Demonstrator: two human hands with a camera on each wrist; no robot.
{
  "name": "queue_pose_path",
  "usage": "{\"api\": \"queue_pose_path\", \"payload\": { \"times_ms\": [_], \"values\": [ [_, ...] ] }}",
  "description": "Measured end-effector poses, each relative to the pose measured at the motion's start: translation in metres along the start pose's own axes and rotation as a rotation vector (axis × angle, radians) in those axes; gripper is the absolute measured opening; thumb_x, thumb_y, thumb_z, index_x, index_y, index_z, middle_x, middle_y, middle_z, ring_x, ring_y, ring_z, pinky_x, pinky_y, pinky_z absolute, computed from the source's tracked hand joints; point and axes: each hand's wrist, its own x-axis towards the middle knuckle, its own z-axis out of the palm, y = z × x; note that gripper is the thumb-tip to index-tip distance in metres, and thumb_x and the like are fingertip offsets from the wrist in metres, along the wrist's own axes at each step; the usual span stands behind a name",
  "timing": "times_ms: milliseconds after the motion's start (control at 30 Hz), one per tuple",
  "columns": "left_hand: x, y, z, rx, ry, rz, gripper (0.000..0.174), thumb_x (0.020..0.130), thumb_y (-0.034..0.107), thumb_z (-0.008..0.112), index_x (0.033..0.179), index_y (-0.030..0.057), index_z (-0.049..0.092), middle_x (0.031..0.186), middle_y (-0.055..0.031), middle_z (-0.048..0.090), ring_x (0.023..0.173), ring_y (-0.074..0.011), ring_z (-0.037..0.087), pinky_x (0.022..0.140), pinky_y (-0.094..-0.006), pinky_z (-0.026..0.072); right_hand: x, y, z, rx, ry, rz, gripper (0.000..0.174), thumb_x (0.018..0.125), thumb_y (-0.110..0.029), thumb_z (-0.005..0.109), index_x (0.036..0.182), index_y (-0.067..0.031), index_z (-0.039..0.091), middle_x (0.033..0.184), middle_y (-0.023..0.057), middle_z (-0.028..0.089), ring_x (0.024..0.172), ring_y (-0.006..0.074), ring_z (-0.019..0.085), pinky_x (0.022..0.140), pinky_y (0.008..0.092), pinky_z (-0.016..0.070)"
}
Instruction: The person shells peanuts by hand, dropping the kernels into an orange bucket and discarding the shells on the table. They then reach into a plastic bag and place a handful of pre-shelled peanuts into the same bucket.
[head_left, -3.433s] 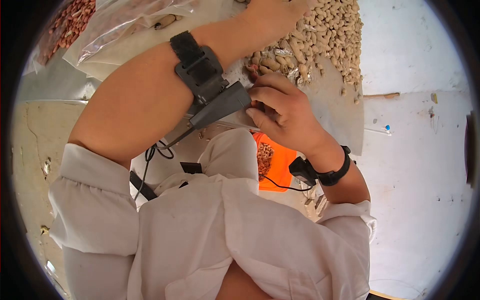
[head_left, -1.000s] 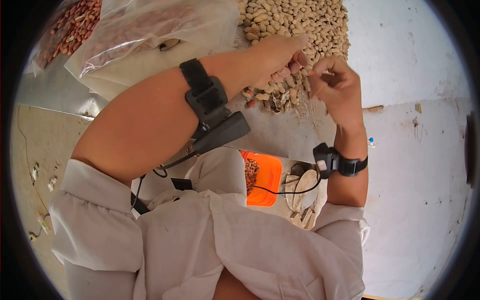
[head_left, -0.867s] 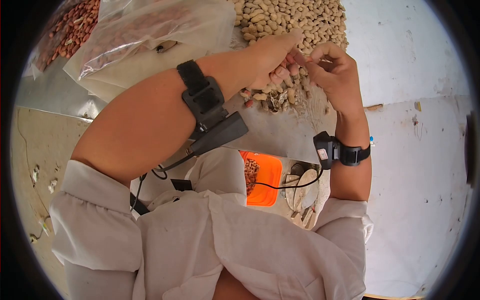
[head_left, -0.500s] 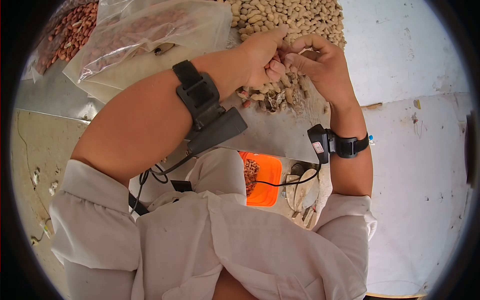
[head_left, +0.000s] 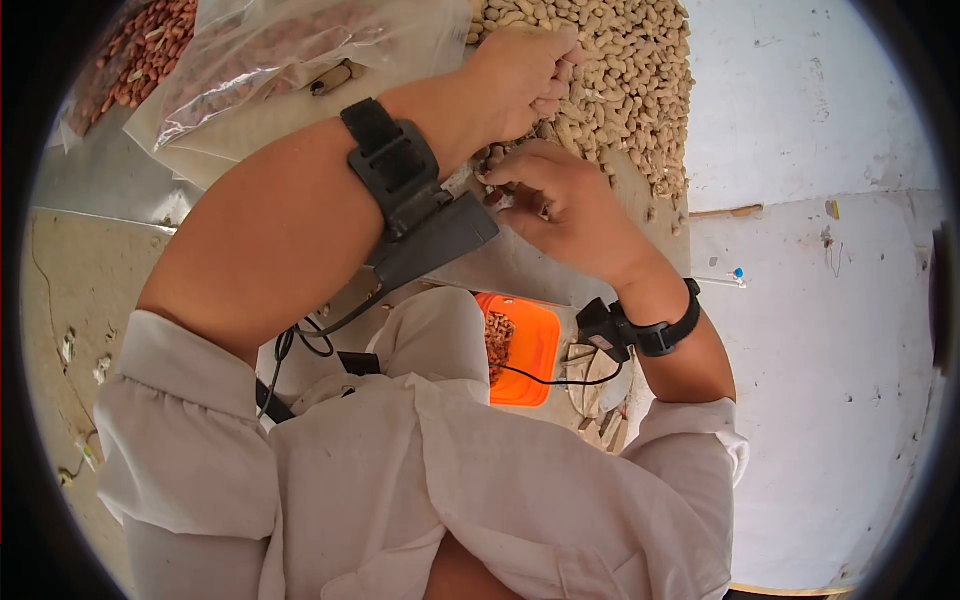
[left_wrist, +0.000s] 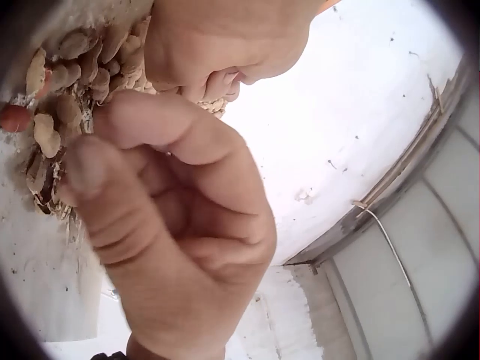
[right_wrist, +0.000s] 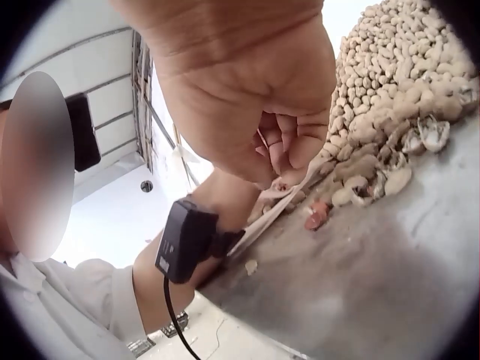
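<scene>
Tan, knobbly peanuts (head_left: 645, 75), curled hand (head_left: 522, 80)

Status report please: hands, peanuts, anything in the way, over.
One hand and the other hand both curled, any contents hidden. Unshelled peanuts heaped close by. Opened shells scattered at the heap's edge, possible minor clutter.

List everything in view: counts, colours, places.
Unshelled peanuts: one pile, tan, on table
Peanut kernels: many, red, head view's top left
Plastic bag: at least one, translucent, beside kernels
Broken shells: several, brownish, pile's edge
Table: one, grey, under pile
Basin: one, orange, below table
Wall: one, white, head view's right
Wrist cameras: two, black, on wrists
Cables: some, black, on cameras
Shirt: one, off-white, worn
Left hand: one, bare, by shells
Right hand: one, bare, by pile
</scene>
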Motion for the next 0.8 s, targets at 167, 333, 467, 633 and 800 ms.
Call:
{"api": "queue_pose_path", "payload": {
  "times_ms": [167, 333, 467, 633, 800],
  "values": [
    [-0.001, -0.001, 0.000, 0.026, -0.004, 0.022, 0.023, 0.091, 0.025, 0.051, 0.082, 0.0039, 0.056, 0.062, 0.0031, 0.044, 0.050, -0.0072, 0.033, 0.046, -0.0217, 0.0281, 0.005, 0.008, 0.008, -0.014, 0.017, 0.037, 0.032, 0.071, 0.007, 0.064, 0.102, -0.0022, 0.060, 0.092, 0.0092, 0.056, 0.076, 0.0181, 0.062, 0.067, 0.0280, 0.0507],
    [0.001, -0.001, -0.001, 0.044, -0.015, 0.021, 0.024, 0.092, 0.025, 0.050, 0.086, 0.0030, 0.057, 0.061, 0.0031, 0.043, 0.049, -0.0070, 0.032, 0.046, -0.0221, 0.0283, 0.012, 0.013, 0.006, -0.051, -0.027, -0.006, 0.032, 0.071, 0.006, 0.062, 0.102, -0.0016, 0.060, 0.089, 0.0102, 0.059, 0.076, 0.0195, 0.062, 0.069, 0.0289, 0.0509],
    [0.003, -0.003, -0.002, 0.061, -0.025, 0.034, 0.025, 0.092, 0.025, 0.050, 0.087, 0.0021, 0.057, 0.060, 0.0033, 0.043, 0.048, -0.0070, 0.032, 0.046, -0.0224, 0.0286, 0.015, 0.016, 0.007, -0.067, -0.035, -0.007, 0.032, 0.069, 0.008, 0.058, 0.100, -0.0017, 0.060, 0.084, 0.0125, 0.063, 0.074, 0.0214, 0.063, 0.068, 0.0305, 0.0505],
    [-0.001, -0.002, 0.000, 0.082, -0.028, 0.047, 0.025, 0.092, 0.025, 0.049, 0.087, 0.0021, 0.057, 0.061, 0.0034, 0.043, 0.048, -0.0070, 0.032, 0.046, -0.0224, 0.0286, 0.020, 0.015, 0.010, -0.194, -0.010, -0.082, 0.030, 0.067, 0.008, 0.058, 0.095, -0.0014, 0.061, 0.081, 0.0145, 0.063, 0.070, 0.0245, 0.062, 0.066, 0.0304, 0.0498],
    [0.000, -0.002, -0.001, 0.081, -0.036, 0.046, 0.025, 0.092, 0.025, 0.049, 0.087, 0.0022, 0.057, 0.061, 0.0033, 0.043, 0.049, -0.0070, 0.033, 0.047, -0.0224, 0.0290, 0.021, 0.011, 0.009, -0.183, -0.054, 0.009, 0.026, 0.066, 0.007, 0.058, 0.091, -0.0003, 0.062, 0.078, 0.0136, 0.062, 0.068, 0.0243, 0.061, 0.064, 0.0301, 0.0494]
  ]
}}
